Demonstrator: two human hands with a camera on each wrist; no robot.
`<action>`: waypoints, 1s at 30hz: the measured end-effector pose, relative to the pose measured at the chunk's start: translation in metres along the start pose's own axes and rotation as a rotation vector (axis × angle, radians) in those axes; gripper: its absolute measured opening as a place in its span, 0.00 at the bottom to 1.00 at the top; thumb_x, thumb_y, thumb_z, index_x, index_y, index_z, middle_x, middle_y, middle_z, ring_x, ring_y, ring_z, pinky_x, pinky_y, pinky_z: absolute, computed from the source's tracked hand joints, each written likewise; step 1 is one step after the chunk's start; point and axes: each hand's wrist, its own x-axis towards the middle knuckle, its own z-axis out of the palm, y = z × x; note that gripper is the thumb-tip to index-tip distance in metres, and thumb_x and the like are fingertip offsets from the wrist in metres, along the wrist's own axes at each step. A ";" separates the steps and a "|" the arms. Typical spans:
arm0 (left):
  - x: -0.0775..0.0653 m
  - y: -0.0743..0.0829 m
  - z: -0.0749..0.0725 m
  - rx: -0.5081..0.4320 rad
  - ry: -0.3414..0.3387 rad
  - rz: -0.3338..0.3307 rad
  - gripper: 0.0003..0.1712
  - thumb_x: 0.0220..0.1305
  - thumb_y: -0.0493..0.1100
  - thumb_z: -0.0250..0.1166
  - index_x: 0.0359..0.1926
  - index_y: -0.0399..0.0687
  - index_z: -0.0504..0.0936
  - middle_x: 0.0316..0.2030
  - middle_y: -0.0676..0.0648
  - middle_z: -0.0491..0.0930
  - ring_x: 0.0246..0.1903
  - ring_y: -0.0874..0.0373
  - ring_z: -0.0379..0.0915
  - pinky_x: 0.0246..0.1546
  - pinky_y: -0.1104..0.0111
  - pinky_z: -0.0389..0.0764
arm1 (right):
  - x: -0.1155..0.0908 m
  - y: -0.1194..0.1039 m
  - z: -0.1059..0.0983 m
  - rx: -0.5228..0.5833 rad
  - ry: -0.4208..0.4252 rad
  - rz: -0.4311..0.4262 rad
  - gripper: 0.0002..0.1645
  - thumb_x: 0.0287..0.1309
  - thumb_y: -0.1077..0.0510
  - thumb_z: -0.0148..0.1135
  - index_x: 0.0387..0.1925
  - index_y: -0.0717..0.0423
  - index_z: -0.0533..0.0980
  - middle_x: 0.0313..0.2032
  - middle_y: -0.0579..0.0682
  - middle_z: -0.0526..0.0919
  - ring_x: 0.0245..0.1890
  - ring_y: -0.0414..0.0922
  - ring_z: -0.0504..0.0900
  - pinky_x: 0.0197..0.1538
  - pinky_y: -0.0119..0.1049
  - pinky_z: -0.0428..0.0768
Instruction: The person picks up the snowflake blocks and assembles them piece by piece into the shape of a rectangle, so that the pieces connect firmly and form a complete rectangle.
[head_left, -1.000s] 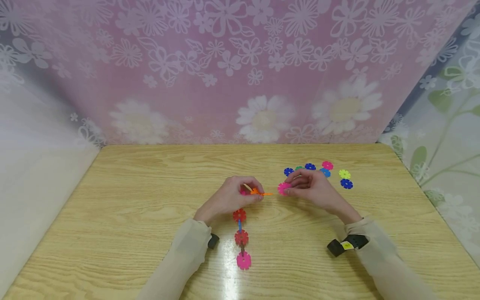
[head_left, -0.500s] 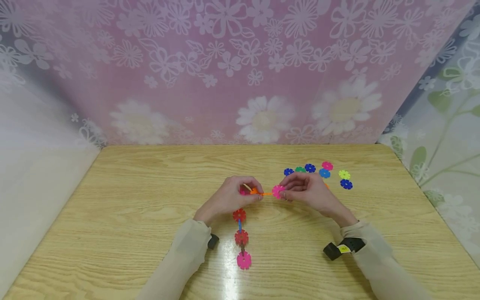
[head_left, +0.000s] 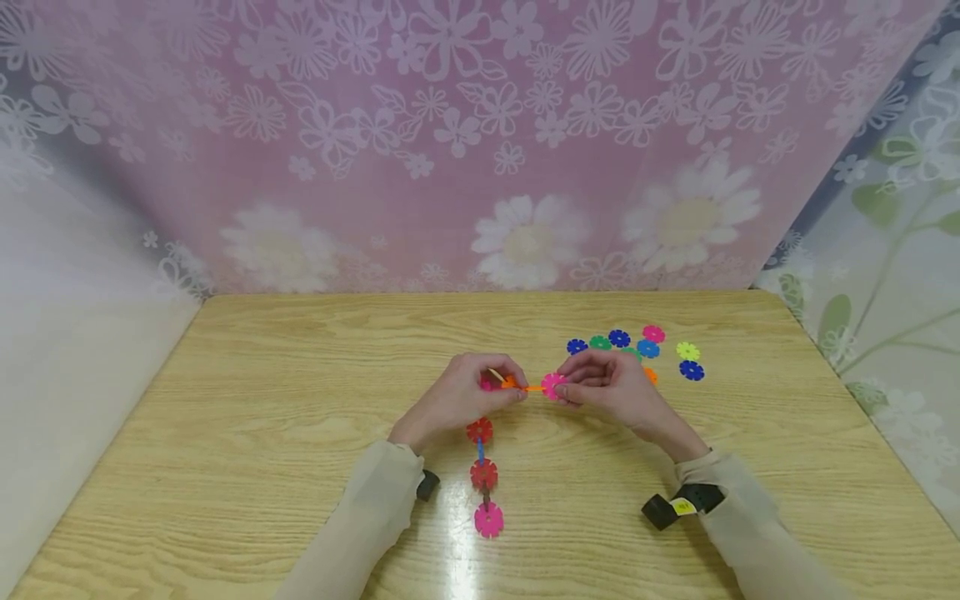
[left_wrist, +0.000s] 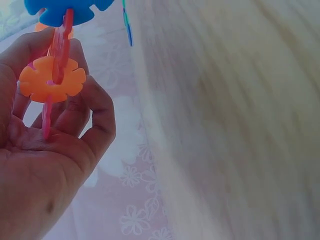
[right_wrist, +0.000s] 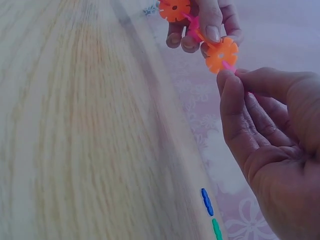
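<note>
My left hand (head_left: 472,385) pinches an orange notched flower disc near the end of a chain of interlocked plastic flower discs. From under it the chain runs toward me through a red disc (head_left: 479,430), an edge-on blue one (head_left: 481,451), another red one and a pink end disc (head_left: 489,520). Between thumb and forefinger, my right hand (head_left: 611,383) pinches a loose-sided pink flower disc (head_left: 552,386). In the right wrist view, that pink disc meets the rim of an orange disc (right_wrist: 221,56). The left wrist view shows orange (left_wrist: 65,87) and blue discs (left_wrist: 80,12) joined crosswise.
Behind my right hand lie several single discs, among them a green disc (head_left: 600,342), a light blue disc (head_left: 648,348), a yellow disc (head_left: 687,351) and a dark blue disc (head_left: 692,370). A flowered pink curtain (head_left: 375,167) hangs past the table's (head_left: 262,417) far edge.
My right hand has moved left with the pink disc, from a gap apart to contact with the orange disc's edge. My left hand and the chain have stayed nearly still.
</note>
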 end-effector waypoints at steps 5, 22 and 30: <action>0.000 0.001 0.001 0.003 0.025 0.011 0.04 0.67 0.46 0.70 0.39 0.54 0.88 0.37 0.57 0.86 0.28 0.59 0.78 0.32 0.69 0.79 | -0.001 0.000 0.003 0.041 0.016 0.020 0.15 0.62 0.66 0.69 0.48 0.70 0.78 0.36 0.49 0.89 0.35 0.45 0.90 0.42 0.47 0.89; 0.001 -0.003 0.001 0.008 0.034 -0.014 0.03 0.66 0.47 0.72 0.38 0.56 0.88 0.38 0.59 0.86 0.31 0.59 0.80 0.35 0.69 0.81 | -0.003 -0.001 0.003 -0.026 0.009 0.028 0.19 0.62 0.61 0.71 0.52 0.65 0.79 0.43 0.58 0.88 0.39 0.44 0.90 0.44 0.41 0.89; -0.001 -0.002 -0.001 0.002 0.027 -0.029 0.04 0.67 0.49 0.71 0.39 0.56 0.88 0.39 0.59 0.86 0.30 0.58 0.78 0.34 0.68 0.80 | -0.010 0.007 -0.020 -0.278 0.052 -0.094 0.18 0.64 0.58 0.70 0.52 0.62 0.81 0.45 0.57 0.89 0.42 0.36 0.87 0.44 0.30 0.86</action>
